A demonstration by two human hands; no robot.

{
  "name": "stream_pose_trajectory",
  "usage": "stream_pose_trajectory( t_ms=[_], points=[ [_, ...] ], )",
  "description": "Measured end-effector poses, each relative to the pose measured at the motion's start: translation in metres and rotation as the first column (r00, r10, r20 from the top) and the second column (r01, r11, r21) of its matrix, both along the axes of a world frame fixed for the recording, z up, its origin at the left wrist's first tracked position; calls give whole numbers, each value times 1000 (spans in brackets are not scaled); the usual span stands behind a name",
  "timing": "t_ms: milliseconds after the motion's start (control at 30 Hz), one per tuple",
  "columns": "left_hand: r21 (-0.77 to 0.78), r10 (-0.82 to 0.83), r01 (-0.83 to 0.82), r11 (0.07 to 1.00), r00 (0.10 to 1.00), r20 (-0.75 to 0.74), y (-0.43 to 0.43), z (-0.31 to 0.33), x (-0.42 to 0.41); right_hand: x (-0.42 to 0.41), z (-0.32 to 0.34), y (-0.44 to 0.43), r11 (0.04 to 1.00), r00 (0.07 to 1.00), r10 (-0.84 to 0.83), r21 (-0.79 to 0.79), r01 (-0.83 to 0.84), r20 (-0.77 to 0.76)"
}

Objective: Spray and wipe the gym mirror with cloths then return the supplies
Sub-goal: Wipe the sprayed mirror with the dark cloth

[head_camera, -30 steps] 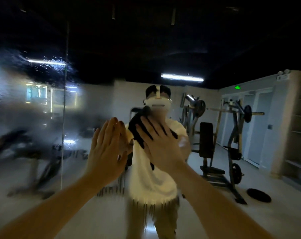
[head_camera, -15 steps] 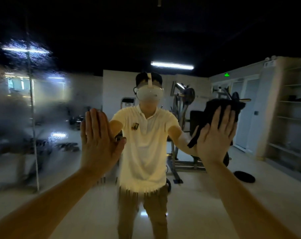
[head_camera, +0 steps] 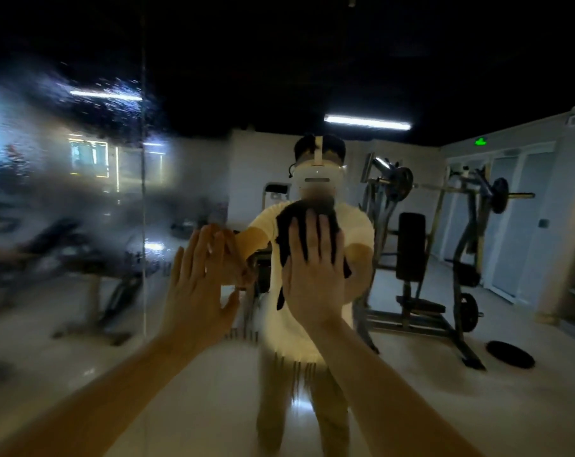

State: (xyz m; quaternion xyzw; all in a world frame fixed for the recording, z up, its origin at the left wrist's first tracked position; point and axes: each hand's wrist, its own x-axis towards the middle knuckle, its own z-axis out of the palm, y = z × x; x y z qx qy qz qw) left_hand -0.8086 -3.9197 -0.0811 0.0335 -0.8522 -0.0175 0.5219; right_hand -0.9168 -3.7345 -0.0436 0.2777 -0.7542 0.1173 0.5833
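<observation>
The gym mirror (head_camera: 428, 374) fills the view in front of me. Its left part (head_camera: 65, 199) is wet and misted with spray drops; the right part reflects sharply. My right hand (head_camera: 312, 278) presses a black cloth (head_camera: 299, 219) flat against the glass with straight, spread fingers, at the centre, over the reflected chest. My left hand (head_camera: 197, 288) lies flat on the glass just left of it, fingers straight, holding nothing. No spray bottle is in view.
A vertical seam (head_camera: 143, 192) between mirror panels runs left of my hands. Reflected in the glass are a person in a white shirt, a plate-loaded weight machine (head_camera: 444, 258) at right, a loose weight plate (head_camera: 510, 354) on the floor, and benches at left.
My right hand has swept the cloth back left from the right side of the glass to the centre. My left hand has stayed flat on the mirror.
</observation>
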Motion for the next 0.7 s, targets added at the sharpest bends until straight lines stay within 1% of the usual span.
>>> stream_pose_trajectory(
  t_ms=[67,133,200,233,300,367,400,500,567,633,700],
  points=[
    [20,-12,12,1000,1000,26,-2,-9,6,8,-4,-19,996,999,53,67,-53,9],
    [8,-48,48,999,999,1,5,-16,9,14,-15,-27,967,995,96,235,-97,16],
    [33,-81,82,996,997,-20,16,-21,8,14,-33,-20,900,992,124,422,-111,-3],
    [63,-94,95,993,995,-26,23,-23,6,10,-42,-11,873,991,134,475,-113,-12],
    [101,-128,133,986,990,-51,37,-31,0,1,-56,18,866,991,131,489,-105,-20],
    [80,-145,150,985,987,-69,50,-39,-10,-8,-58,55,892,998,60,450,-48,-12],
    [79,-135,138,987,990,-46,55,-42,-16,-12,-56,75,905,1000,11,425,-9,-2],
    [150,-54,50,987,998,19,71,-49,-30,-25,-47,135,931,991,-128,350,104,47],
    [191,-12,8,982,1000,20,79,-50,-36,-35,-46,171,965,981,-173,215,151,88],
    [181,-1,0,984,1000,6,84,-50,-40,-43,-54,200,985,971,-174,20,173,167],
    [159,13,-12,987,1000,-4,86,-50,-43,-47,-69,218,962,955,-163,-175,209,249]
  ],
)
